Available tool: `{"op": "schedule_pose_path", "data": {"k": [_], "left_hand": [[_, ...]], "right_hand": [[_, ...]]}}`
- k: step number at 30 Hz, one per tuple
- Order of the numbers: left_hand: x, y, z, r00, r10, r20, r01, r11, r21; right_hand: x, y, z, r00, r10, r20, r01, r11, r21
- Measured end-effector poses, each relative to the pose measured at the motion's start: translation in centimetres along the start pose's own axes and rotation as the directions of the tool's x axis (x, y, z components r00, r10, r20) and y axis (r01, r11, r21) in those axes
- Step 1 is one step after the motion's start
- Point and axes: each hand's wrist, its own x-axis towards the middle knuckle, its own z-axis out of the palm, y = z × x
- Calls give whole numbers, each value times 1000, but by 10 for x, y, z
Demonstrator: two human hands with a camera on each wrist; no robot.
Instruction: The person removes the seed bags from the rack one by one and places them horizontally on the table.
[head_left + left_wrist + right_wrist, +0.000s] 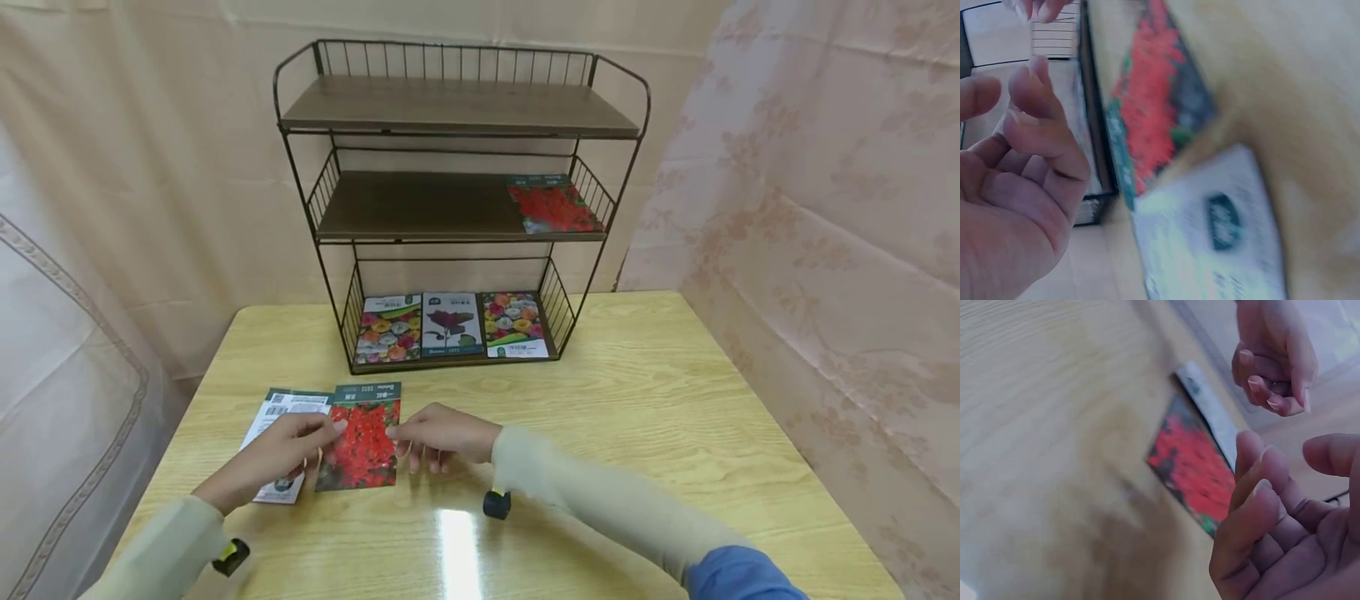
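Observation:
A seed packet with red flowers (365,454) lies face up on the table, its dark green band toward the shelf. My left hand (281,454) is over its left edge, and my right hand (453,433) hovers by its right edge. In the left wrist view, the left hand (1022,162) has loosely bent fingers, the thumb apart from them and nothing between. The right wrist view shows the right hand (1291,531) likewise bent and holding nothing. Left of the red packet, partly under my left hand, lies a white-backed packet (281,406) with a barcode.
A wire rack with brown shelves (457,104) stands at the table's back. Its middle shelf holds another red-flower packet (555,207) at the right. Three packets line the bottom shelf, the middle one with a dark purple plant (452,323). Curtains hang behind and beside the table (660,417).

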Motion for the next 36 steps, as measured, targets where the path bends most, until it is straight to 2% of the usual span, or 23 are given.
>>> {"op": "schedule_pose_path", "data": {"k": [5,10,17,23,27,36], "left_hand": [[12,27,-1,998,27,-49,-29,998,-48],[20,48,2,996,65,-66,-71,993,-89],[33,64,14,995,90,-50,-95,990,-102],[46,79,17,986,165,-39,-168,978,-126],[56,90,19,981,188,-38,-191,971,-147],[76,116,30,970,241,-41,-244,959,-145]], "right_hand": [[-7,-15,-20,998,-12,-61,14,999,29],[-15,-23,-36,995,-9,-102,15,998,57],[-27,-31,-54,989,-34,-143,47,995,87],[-38,-37,-71,982,-36,-184,59,991,123],[-45,-41,-82,978,-46,-205,75,987,139],[-64,-51,-112,951,-84,-297,151,966,209]]}}
